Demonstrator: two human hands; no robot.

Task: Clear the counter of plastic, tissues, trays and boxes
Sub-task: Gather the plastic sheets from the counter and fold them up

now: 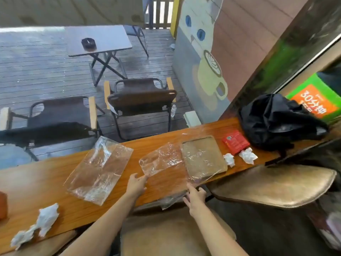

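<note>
At the counter [46, 183], left hand [135, 182] pinches plastic sheet [160, 159].

On the counter [46, 180], a plastic bag [99, 169] lies left of a plastic sheet [160, 159]; right of that a tray [203, 157], seemingly under plastic, then tissues [247, 156], box [235, 142], black bag [280, 121].

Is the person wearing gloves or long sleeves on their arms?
No. The left hand and right hand are bare, with no gloves. Both forearms are bare too: no sleeves, watch, bracelet or rings show in this picture.
</note>
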